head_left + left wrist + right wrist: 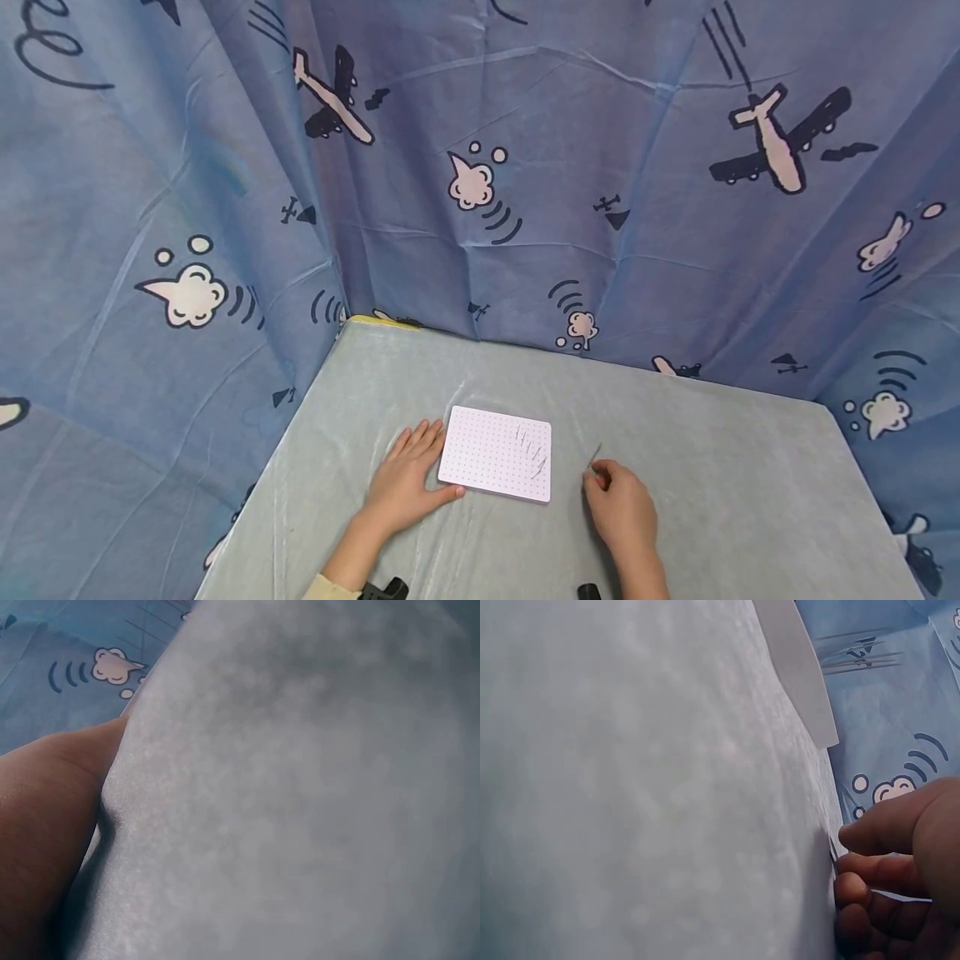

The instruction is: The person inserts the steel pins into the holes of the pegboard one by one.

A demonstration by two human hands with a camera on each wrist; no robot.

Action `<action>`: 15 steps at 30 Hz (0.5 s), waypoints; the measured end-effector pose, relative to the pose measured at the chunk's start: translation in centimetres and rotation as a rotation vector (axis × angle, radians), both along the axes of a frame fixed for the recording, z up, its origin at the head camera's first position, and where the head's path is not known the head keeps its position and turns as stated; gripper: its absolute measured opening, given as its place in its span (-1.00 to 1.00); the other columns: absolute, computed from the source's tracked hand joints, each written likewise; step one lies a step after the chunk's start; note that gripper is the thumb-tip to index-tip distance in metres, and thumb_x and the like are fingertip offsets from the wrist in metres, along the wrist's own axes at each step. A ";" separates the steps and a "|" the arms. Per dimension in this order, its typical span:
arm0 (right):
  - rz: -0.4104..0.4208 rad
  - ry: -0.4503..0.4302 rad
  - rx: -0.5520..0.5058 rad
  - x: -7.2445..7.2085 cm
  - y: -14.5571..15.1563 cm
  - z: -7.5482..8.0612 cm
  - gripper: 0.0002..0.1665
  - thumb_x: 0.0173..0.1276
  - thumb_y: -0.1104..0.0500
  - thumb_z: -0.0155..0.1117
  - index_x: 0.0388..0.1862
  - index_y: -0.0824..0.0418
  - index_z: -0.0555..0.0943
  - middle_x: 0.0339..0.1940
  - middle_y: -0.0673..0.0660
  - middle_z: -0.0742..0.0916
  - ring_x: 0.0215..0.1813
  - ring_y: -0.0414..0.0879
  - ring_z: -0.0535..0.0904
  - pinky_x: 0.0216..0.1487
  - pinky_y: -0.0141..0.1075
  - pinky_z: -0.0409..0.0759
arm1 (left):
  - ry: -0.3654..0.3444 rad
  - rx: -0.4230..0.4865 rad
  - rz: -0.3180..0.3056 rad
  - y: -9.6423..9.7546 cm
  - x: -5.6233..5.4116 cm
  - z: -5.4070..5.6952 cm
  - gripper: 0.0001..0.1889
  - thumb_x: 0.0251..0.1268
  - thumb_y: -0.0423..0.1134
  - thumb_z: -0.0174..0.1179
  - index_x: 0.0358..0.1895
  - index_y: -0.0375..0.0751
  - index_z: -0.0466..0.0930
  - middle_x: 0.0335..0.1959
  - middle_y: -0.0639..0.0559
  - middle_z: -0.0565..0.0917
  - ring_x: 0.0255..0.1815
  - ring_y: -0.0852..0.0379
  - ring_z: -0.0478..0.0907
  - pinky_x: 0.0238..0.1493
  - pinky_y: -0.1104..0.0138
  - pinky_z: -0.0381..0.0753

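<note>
A white board (pixel 483 454) with a grid of small holes sits on the grey cloth. Several thin metal pins (pixel 862 660) stand upright in its right part. My left hand (pixel 408 479) lies spread on the cloth at the board's left side, fingertips by its left edge and thumb at its lower left corner. To the right of the board, my right hand (pixel 621 504) pinches one thin metal pin (pixel 596 454) between thumb and fingers, low over the cloth. In the left wrist view just part of the left hand (pixel 56 817) shows; the board is out of that view.
Grey cloth (pixel 735 475) covers the table. A blue curtain (pixel 540 208) printed with planes and clouds hangs behind it and along both sides. Something yellow (pixel 382 322) shows at the table's far left corner.
</note>
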State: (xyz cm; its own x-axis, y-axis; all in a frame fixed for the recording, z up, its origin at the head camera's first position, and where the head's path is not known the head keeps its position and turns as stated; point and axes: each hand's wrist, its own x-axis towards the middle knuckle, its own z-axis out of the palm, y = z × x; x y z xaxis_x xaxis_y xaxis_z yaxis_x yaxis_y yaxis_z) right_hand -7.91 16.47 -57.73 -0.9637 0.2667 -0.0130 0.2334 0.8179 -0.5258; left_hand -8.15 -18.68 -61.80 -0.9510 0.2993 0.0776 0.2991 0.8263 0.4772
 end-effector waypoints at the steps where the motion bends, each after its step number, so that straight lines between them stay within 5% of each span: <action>1: 0.000 0.006 0.006 0.0 0.1 0.0 -0.73 0.48 0.16 0.39 -0.04 0.35 0.78 -0.43 0.06 0.68 -0.40 -0.01 0.54 -0.42 -0.13 0.47 | 0.002 -0.002 0.000 0.0 0.0 0.0 0.13 0.29 0.53 0.31 0.75 -0.10 0.23 0.79 0.06 0.16 0.82 0.07 -0.06 0.81 0.14 -0.18; 7: 0.005 0.030 0.018 0.4 1.0 0.1 -0.83 0.44 0.16 0.42 -0.33 0.23 0.72 -0.49 0.05 0.65 -0.46 0.00 0.52 -0.45 -0.13 0.45 | 0.026 0.009 -0.005 0.0 0.0 -0.3 0.13 0.28 0.52 0.32 0.75 -0.11 0.24 0.78 0.04 0.20 0.81 0.03 -0.03 0.81 0.10 -0.15; 15: -0.019 0.001 0.024 0.9 1.8 0.7 -0.90 0.47 0.22 0.41 -0.23 0.25 0.73 -0.43 0.05 0.72 -0.42 -0.01 0.60 -0.45 -0.10 0.52 | 0.067 0.026 -0.007 0.0 0.0 -0.6 0.13 0.28 0.54 0.31 0.73 -0.13 0.28 0.76 -0.01 0.24 0.80 -0.05 0.05 0.80 0.05 -0.08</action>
State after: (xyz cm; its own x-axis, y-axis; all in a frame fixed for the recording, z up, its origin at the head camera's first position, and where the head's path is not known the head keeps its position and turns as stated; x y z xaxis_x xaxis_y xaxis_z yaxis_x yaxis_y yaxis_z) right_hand -6.97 18.31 -57.00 -0.9585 0.2852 -0.0048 0.2483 0.8260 -0.5061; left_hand -8.12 -18.66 -62.41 -0.9412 0.3031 0.1490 0.3370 0.8119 0.4768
